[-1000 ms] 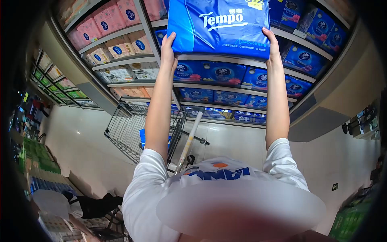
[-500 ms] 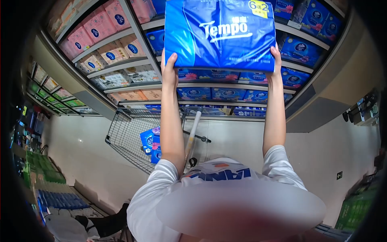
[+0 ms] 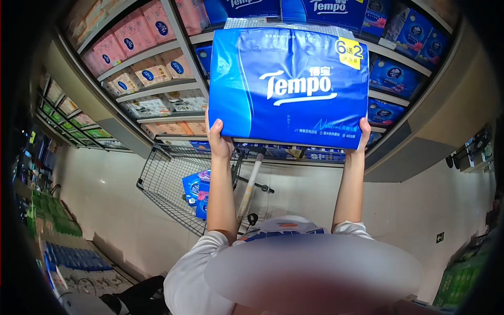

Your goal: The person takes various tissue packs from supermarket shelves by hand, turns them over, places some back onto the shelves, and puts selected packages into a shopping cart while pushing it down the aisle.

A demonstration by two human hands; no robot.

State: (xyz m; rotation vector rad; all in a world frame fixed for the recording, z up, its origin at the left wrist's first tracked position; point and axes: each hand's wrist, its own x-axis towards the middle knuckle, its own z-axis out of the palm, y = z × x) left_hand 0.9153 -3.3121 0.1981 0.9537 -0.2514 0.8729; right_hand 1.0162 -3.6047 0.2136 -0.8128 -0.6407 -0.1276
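A large blue Tempo tissue pack is held up in front of the shelves, its printed front facing me. My left hand grips its lower left corner, thumb on the front face. At the lower right corner, my right hand grips it the same way. The fingers behind the pack are hidden. Below and to the left stands a wire shopping cart with blue packs inside it.
Shelves ahead hold pink, white and blue tissue packs, with more Tempo packs on an upper level. The cart's handle is just left of my body. Stacked green goods stand at the far left.
Both hands have brought the Tempo pack down and closer to me. Other Tempo packs on the shelf behind it now show above its top edge.
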